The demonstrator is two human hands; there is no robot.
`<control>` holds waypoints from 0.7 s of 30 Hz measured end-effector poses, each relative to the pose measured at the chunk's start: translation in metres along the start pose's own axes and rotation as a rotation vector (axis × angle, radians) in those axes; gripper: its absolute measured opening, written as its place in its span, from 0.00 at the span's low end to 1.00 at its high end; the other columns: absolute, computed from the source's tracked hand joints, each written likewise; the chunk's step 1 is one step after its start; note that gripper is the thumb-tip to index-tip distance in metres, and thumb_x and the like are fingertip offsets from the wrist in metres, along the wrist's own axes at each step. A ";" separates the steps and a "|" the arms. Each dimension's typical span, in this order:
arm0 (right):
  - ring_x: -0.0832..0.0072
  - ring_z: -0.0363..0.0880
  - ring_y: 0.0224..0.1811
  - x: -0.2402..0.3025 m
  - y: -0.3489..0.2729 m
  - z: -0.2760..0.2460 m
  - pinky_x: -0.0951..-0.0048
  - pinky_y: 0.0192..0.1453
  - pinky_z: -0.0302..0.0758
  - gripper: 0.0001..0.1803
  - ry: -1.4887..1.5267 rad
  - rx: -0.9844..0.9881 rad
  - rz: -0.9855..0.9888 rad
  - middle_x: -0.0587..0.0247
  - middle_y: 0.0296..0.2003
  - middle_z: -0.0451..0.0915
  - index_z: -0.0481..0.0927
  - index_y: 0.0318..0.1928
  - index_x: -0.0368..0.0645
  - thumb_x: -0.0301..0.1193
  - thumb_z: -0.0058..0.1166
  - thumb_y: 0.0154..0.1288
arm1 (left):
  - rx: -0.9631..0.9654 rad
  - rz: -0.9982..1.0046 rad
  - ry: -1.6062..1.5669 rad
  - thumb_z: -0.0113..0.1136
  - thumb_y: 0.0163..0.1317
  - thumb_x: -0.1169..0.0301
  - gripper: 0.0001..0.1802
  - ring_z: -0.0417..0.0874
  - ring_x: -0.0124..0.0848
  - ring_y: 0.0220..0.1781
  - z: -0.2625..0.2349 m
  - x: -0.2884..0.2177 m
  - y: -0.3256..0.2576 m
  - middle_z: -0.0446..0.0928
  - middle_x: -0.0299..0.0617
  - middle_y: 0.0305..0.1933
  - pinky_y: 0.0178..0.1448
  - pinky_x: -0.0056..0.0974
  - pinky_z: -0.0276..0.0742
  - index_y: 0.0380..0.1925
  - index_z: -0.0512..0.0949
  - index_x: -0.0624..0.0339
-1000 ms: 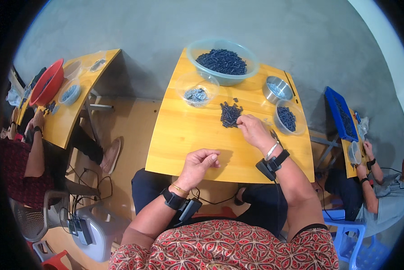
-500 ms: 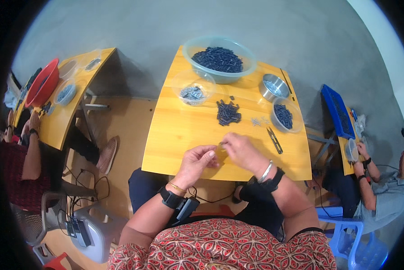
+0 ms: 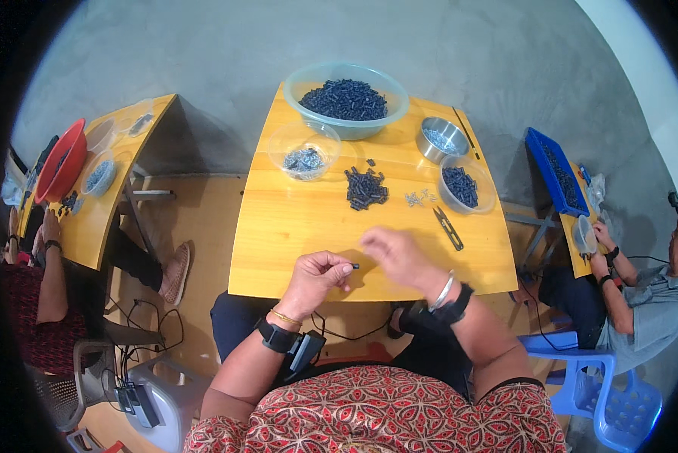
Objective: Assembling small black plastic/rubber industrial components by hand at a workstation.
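Note:
My left hand (image 3: 318, 276) is closed near the front edge of the yellow wooden table (image 3: 293, 226), pinching a small dark piece (image 3: 355, 266) at its fingertips. My right hand (image 3: 398, 254) hovers blurred just to the right of it, fingers loosely apart, and I cannot tell whether it holds anything. A loose pile of small dark parts (image 3: 365, 189) lies at the table's middle. A few small metal screws (image 3: 418, 198) and a pair of black thread snips (image 3: 448, 228) lie to the right of the pile.
At the back stand a large clear bowl of dark parts (image 3: 346, 100), a small clear bowl of metal bits (image 3: 303, 151), a steel bowl (image 3: 440, 139) and a clear tub of dark parts (image 3: 463, 186). Other people work at tables left (image 3: 89, 219) and right (image 3: 565, 170).
My right hand came back from the pile to meet my left hand near the front edge, and is now moving away from it to the right. The left hand keeps the small dark piece.

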State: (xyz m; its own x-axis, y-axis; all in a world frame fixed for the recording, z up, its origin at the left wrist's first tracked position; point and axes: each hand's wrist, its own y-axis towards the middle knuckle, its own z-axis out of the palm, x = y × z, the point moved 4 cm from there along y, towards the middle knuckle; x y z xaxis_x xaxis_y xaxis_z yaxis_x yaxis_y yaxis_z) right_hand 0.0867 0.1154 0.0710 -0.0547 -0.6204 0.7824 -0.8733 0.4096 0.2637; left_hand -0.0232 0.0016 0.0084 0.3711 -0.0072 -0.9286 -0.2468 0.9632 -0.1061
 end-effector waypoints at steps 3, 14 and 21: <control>0.53 0.74 0.34 -0.047 0.005 -0.060 0.62 0.38 0.71 0.05 -0.414 -0.158 0.059 0.50 0.29 0.75 0.71 0.33 0.38 0.22 0.49 0.54 | -0.022 0.016 -0.185 0.55 0.57 0.78 0.03 0.75 0.25 0.28 0.000 -0.003 0.001 0.76 0.40 0.28 0.32 0.33 0.78 0.32 0.76 0.65; 0.54 0.74 0.36 -0.085 0.017 -0.081 0.59 0.37 0.70 0.04 -0.678 -0.025 0.115 0.52 0.31 0.76 0.72 0.34 0.44 0.24 0.47 0.55 | -0.039 -0.023 -0.307 0.54 0.56 0.80 0.03 0.76 0.25 0.29 -0.001 -0.007 -0.001 0.75 0.39 0.29 0.33 0.31 0.77 0.30 0.76 0.66; 0.53 0.74 0.33 -0.075 0.015 -0.070 0.60 0.36 0.70 0.02 -0.750 -0.006 0.108 0.51 0.27 0.76 0.72 0.29 0.39 0.24 0.47 0.54 | -0.076 -0.004 -0.277 0.53 0.56 0.80 0.03 0.71 0.24 0.25 0.001 -0.008 -0.003 0.73 0.37 0.25 0.33 0.33 0.75 0.30 0.76 0.65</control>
State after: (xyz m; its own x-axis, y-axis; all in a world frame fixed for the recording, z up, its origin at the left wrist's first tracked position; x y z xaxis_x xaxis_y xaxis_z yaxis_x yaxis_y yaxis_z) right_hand 0.1120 0.2154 0.0557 -0.4562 -0.8644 0.2114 -0.8420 0.4962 0.2118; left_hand -0.0247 -0.0006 0.0161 0.6001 0.0728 -0.7966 -0.3077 0.9403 -0.1458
